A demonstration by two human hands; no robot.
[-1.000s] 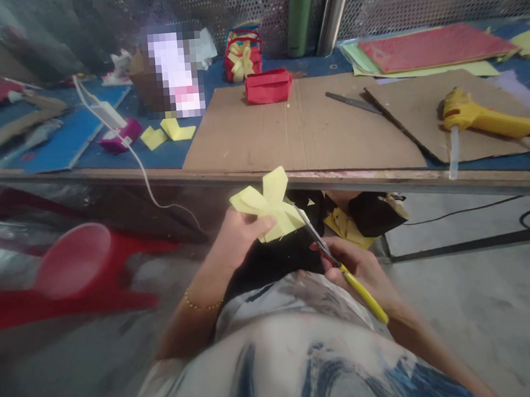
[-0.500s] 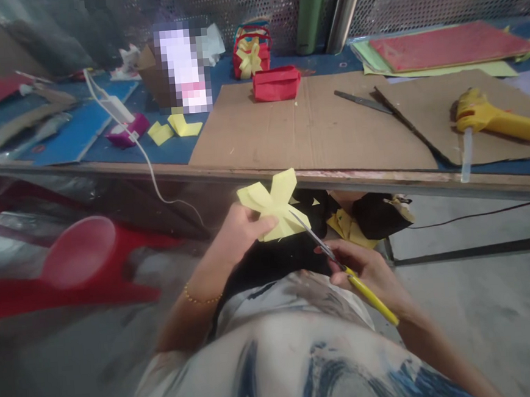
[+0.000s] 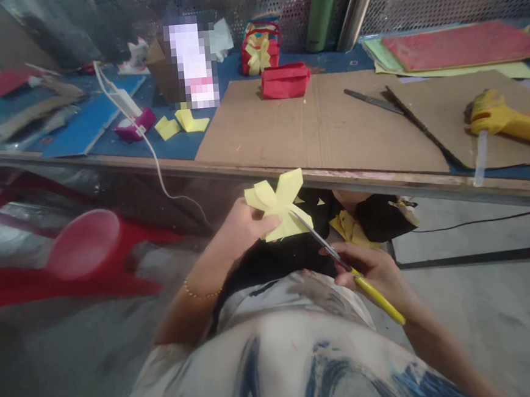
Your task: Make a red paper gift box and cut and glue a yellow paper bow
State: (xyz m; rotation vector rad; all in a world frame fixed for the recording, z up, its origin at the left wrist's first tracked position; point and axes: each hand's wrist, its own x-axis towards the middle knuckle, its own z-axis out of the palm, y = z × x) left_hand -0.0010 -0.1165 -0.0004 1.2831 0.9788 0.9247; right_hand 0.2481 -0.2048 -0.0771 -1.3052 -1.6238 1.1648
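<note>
My left hand (image 3: pixel 249 227) pinches a folded piece of yellow paper (image 3: pixel 284 203) cut into petal-like lobes, with the thumb lying on top. In my right hand (image 3: pixel 366 264) are scissors (image 3: pixel 376 300) with yellow handles. Their blades reach the lower right lobe of the paper, close to its centre; whether they are fully closed is hard to make out. Small yellow scraps (image 3: pixel 321 201) lie on the dark cloth over my lap, beneath the paper.
Ahead is a table with a cardboard sheet (image 3: pixel 329 138), bearing a folded red paper piece (image 3: pixel 286 80) and a blade (image 3: pixel 372 101). A yellow glue gun (image 3: pixel 507 121) lies right. Behind stands a red paper basket (image 3: pixel 262 49). A red stool (image 3: pixel 85 243) is left.
The view has shifted slightly, so the table's things appear a little further right. Both hands keep their hold, and the scissor blades stay at the paper's lower right lobe.
</note>
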